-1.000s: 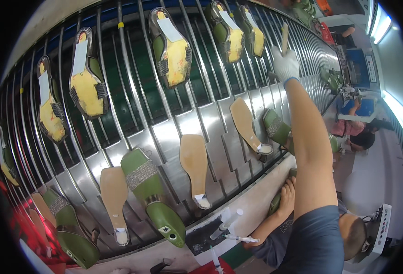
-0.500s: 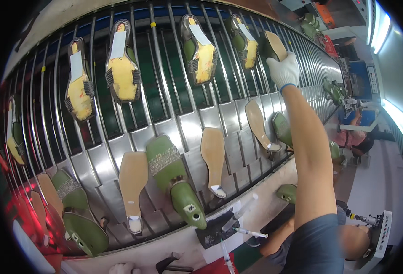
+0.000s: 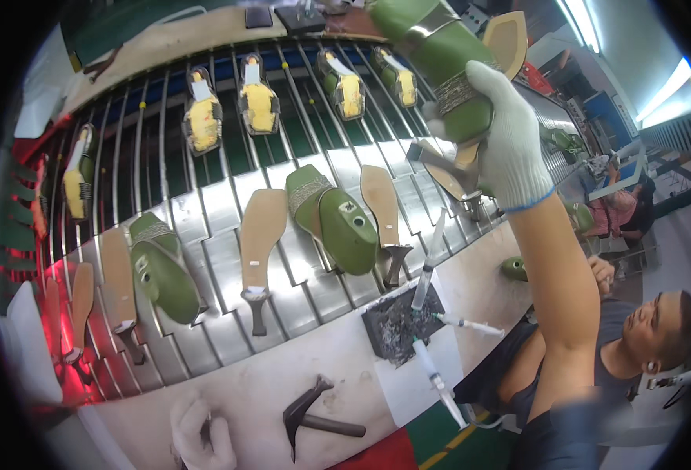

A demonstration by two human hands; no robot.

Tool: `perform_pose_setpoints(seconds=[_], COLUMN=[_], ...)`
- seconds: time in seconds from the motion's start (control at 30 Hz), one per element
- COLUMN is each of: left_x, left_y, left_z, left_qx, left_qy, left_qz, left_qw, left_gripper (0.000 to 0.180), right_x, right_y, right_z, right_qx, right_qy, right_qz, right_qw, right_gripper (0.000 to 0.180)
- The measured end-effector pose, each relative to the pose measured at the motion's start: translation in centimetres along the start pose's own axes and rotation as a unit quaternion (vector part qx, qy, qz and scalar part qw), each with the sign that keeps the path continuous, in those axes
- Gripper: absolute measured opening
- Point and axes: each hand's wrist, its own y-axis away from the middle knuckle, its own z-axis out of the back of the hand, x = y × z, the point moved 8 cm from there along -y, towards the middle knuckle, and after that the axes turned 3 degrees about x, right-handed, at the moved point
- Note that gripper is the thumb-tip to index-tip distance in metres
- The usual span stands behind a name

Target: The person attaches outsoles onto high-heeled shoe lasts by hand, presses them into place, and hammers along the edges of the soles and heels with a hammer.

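Note:
My right hand [image 3: 510, 133], in a white knitted glove, is closed around a green shoe [image 3: 459, 66] with a braided band, lifted above the rollers. Some gloved fingers wrap its far side. A tan sole [image 3: 506, 43] shows right beside the shoe; whether it is also held I cannot tell. Below the hand lies a tan heeled sole [image 3: 443, 180], partly covered. At the lower left, on the bench, is a white glove-like shape [image 3: 200, 431]; whether my left hand is inside it cannot be made out.
On the roller conveyor [image 3: 204, 188] lie several yellow-bottomed shoes [image 3: 259, 110], tan heeled soles [image 3: 263, 231] and green shoes [image 3: 333, 219]. The bench holds a hammer [image 3: 322, 423], a dark block [image 3: 392, 333] and several syringes [image 3: 471, 324]. At the right sits a co-worker [image 3: 643, 352].
My right hand has raised the green shoe off the conveyor toward me. The view has shifted, so more of the bench, hammer and co-worker shows.

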Motion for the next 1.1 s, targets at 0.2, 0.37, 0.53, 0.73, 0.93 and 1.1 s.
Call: perform_pose_setpoints(seconds=[0.2,0.37,0.53,0.73,0.93,1.1], left_x=[-5.4,-12.1,-11.4,2.0,3.6,3.1], left_y=[2.7,7.3,9.7,8.9,6.9,4.7], left_z=[4.0,3.5,4.7,6.2,8.5,6.6], left_qx=[-0.08,-0.177,-0.052,-0.083,-0.153,-0.181], left_qy=[-0.098,-0.303,-0.246,0.147,0.293,0.335], left_qz=[-0.248,-0.417,-0.408,-0.055,-0.056,-0.02], left_qw=[0.961,0.838,0.877,0.984,0.942,0.924], left_gripper=[0.072,0.054,0.051,0.067,0.078,0.103], right_x=[2.5,-3.1,-8.6,0.9,7.4,-1.6], right_y=[21.7,40.8,50.5,44.8,23.1,8.6], right_z=[-8.7,-14.4,-18.0,-11.4,2.9,12.1], right_qx=[0.172,0.233,0.319,0.186,-0.098,-0.128], right_qy=[-0.044,-0.154,-0.091,-0.039,0.373,0.524], right_qz=[-0.119,-0.235,-0.366,0.015,0.131,-0.06], right_qw=[0.977,0.931,0.869,0.982,0.914,0.84], right_gripper=[0.042,0.043,0.067,0.032,0.057,0.074])
